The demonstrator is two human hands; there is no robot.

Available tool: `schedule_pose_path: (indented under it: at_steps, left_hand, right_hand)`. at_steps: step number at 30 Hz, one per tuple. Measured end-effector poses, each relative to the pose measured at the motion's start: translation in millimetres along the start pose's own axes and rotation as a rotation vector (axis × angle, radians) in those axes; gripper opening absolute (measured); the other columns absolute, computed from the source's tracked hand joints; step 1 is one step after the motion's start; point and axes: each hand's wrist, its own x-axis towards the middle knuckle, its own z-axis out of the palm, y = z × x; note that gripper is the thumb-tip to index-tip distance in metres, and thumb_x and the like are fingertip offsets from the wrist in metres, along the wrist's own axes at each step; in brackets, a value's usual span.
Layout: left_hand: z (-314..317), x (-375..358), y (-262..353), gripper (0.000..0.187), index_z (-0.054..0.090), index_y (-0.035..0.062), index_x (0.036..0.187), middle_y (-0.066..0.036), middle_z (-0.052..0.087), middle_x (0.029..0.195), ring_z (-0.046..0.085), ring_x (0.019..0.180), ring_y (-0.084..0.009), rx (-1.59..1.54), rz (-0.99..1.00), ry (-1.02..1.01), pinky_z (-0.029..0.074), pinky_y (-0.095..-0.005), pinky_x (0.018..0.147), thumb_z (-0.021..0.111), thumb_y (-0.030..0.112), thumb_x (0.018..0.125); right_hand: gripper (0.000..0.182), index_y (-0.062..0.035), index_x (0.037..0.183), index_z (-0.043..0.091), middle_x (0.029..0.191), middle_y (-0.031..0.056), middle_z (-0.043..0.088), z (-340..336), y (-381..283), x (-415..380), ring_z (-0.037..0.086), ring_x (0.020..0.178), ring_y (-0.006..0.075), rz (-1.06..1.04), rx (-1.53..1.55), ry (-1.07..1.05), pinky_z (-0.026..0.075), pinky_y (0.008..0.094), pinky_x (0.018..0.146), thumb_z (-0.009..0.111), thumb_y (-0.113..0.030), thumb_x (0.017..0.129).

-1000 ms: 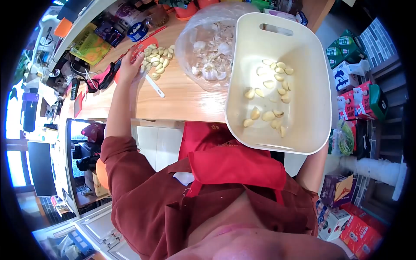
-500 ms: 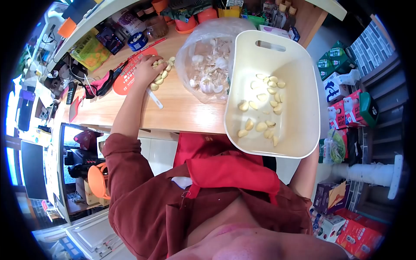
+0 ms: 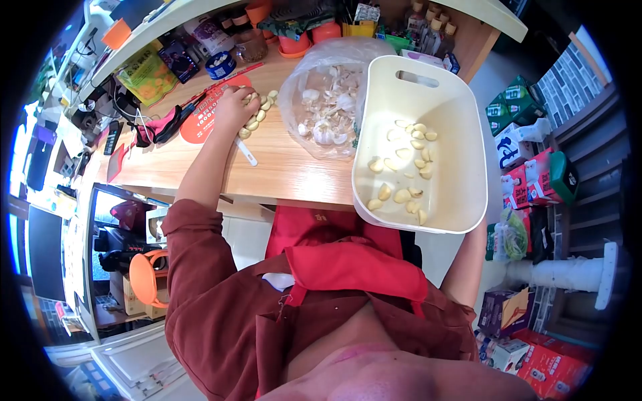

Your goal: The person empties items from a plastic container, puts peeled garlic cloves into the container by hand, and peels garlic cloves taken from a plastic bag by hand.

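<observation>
Cupping, seemingly still, garlic cloves (image 3: 256, 115)

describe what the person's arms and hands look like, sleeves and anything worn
Both arms wear a loose rust-brown shirt with sleeves pushed up above the elbow, forearms bare. The left hand is bare: no glove, watch or ring shows. The right hand is hidden behind the cream tub. A red apron covers the chest.

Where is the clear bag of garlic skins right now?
In the head view, the clear bag sits on the wooden table, between the loose garlic cloves and the white tub.
</observation>
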Motion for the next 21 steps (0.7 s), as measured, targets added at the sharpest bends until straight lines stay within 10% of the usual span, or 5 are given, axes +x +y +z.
schedule_pose_path:
  at_steps: [9,17,21]
  left_hand:
    - [1,12,-12,0.033,0.069,0.0154,0.098,-0.014,0.062,0.099,0.061,0.091,-0.0259,-0.11,-0.289,-0.035,0.049,-0.0359,0.079,0.066,0.035,0.072]
    - [-25,40,-11,0.024,0.059,0.0095,0.092,-0.001,0.06,0.077,0.054,0.06,-0.0123,-1.347,-0.829,0.122,0.041,-0.0248,0.047,0.064,0.03,0.081]
    - [-60,58,68,0.024,0.059,0.008,0.095,-0.006,0.061,0.079,0.056,0.063,-0.013,-1.696,-0.692,-0.071,0.04,-0.0215,0.044,0.062,0.028,0.082]
  right_hand:
    - [0.036,0.0017,0.104,0.058,0.097,0.0167,0.065,2,25,8,0.063,0.088,0.0231,0.014,0.086,0.037,0.048,0.0321,0.076,0.064,-0.022,0.077]
    - [0.035,0.0009,0.1,0.058,0.095,0.017,0.065,3,28,7,0.064,0.087,0.0254,-0.033,0.14,0.068,0.048,0.0334,0.075,0.065,-0.023,0.076]
    - [0.033,0.0003,0.099,0.059,0.094,0.0162,0.066,4,34,10,0.064,0.086,0.025,-0.06,0.128,0.066,0.048,0.0337,0.074,0.065,-0.023,0.076]
